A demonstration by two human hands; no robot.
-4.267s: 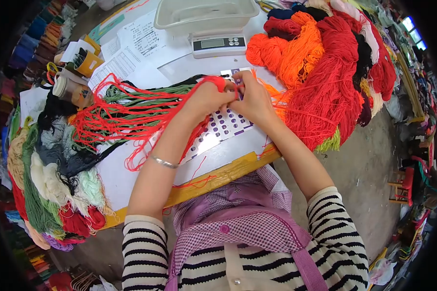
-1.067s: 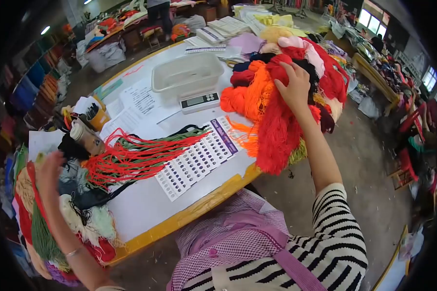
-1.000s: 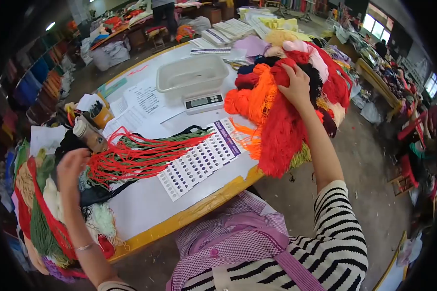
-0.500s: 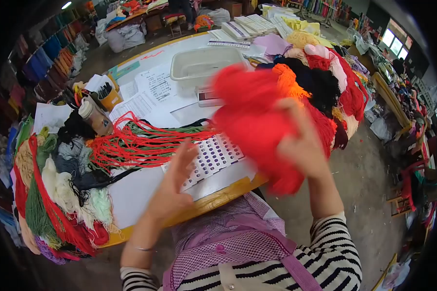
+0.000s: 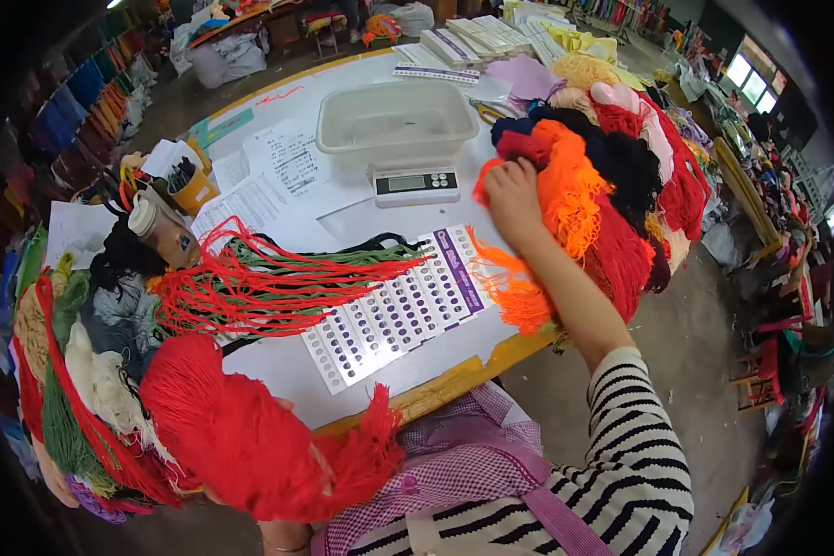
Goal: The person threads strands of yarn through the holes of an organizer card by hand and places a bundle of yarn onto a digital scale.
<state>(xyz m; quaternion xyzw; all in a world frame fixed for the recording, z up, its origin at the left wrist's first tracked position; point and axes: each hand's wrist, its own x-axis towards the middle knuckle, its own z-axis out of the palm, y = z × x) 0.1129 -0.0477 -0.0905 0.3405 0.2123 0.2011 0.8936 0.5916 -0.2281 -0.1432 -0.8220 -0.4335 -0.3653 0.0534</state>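
A large bundle of red yarn (image 5: pixel 241 426) hangs over the table's front left edge. My left hand (image 5: pixel 285 404) is closed on it from below, mostly hidden by the strands. Over at the right-hand pile, my right hand (image 5: pixel 516 199) has its fingers curled into a hank of orange yarn (image 5: pixel 565 199), whose loose end trails toward the table edge. Between my hands lies a white card with rows of purple dots (image 5: pixel 389 315). Red and green strands (image 5: pixel 269 283) are spread across its left part.
A digital scale (image 5: pixel 416 184) carries a clear plastic tub (image 5: pixel 394 139). Handwritten sheets (image 5: pixel 283 157), a lidded cup (image 5: pixel 164 227) and a pen holder (image 5: pixel 195 190) stand to the left. Piles of yarn flank both sides, with black yarn (image 5: pixel 625 171) at right.
The red yarn bundle has passed from my right hand over to my left and now hangs at the lower left. My right hand has moved back to the orange yarn.
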